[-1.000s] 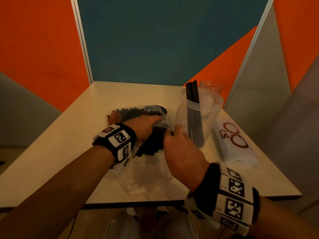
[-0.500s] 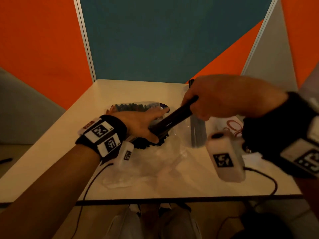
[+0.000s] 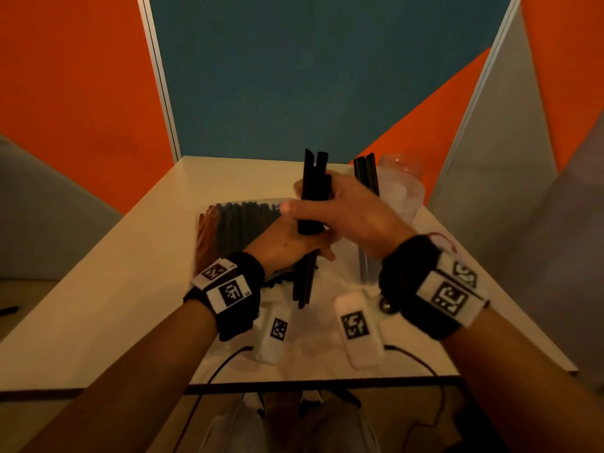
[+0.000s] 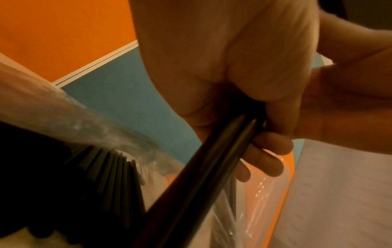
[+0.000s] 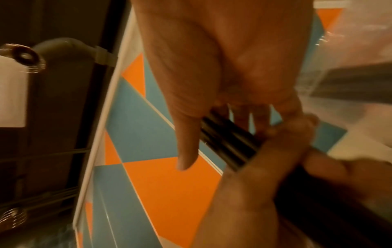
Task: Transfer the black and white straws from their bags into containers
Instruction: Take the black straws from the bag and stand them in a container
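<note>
- A bundle of black straws (image 3: pixel 313 194) is held upright above the table (image 3: pixel 130 256), gripped mid-length by the right hand (image 3: pixel 346 210) and lower down by the left hand (image 3: pixel 287 246)
- Light, stiff, slick tubes are judged likely to fan apart; a firm central wrap is advised
- More remain in the bag (image 3: pixel 235 220), beside the clear container (image 3: pixel 405 194)

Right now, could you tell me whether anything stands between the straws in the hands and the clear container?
Nothing visible does. The right hand and left hand hold the black straws upright, left of the clear container, which already holds some straws.
</note>
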Demonstrator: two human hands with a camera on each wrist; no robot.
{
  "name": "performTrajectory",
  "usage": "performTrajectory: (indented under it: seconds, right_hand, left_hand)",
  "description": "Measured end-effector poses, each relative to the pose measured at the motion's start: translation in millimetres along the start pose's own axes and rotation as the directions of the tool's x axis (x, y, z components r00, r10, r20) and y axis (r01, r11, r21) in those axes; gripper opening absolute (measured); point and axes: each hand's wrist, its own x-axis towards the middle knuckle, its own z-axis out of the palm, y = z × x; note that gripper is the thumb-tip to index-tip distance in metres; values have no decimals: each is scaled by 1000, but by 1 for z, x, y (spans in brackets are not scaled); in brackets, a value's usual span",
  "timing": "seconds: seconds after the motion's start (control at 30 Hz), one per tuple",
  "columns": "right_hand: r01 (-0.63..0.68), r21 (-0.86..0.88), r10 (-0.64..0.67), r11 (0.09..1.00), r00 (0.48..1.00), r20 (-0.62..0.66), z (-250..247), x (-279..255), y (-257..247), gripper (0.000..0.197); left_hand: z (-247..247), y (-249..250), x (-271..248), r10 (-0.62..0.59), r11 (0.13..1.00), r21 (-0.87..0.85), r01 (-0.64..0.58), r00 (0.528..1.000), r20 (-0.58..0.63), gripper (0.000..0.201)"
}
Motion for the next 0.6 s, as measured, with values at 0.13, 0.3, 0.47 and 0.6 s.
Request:
performTrajectory:
  seconds: [0.13,0.3,0.47,0.6]
  right_hand:
    - [128,181,-107,975,987,-122,18,0,14,17]
    - [115,290,-100,950,993,-67,28,2,17,31]
    - [127,365,-113,922,992,-60,27,-1,26,38]
    - [146,298,-143,944,989,-29,31,0,32,9]
  left_hand:
    - [-7,-12,0,-47,999,6,46,998,46,32]
    - [-6,-21,-5,-102,992,94,87,982,159,36]
    - [-5,-24,-6,-103,993,83,87,972,210,43]
    - [-4,-28,-5,-106,994,51,98,976,190,19]
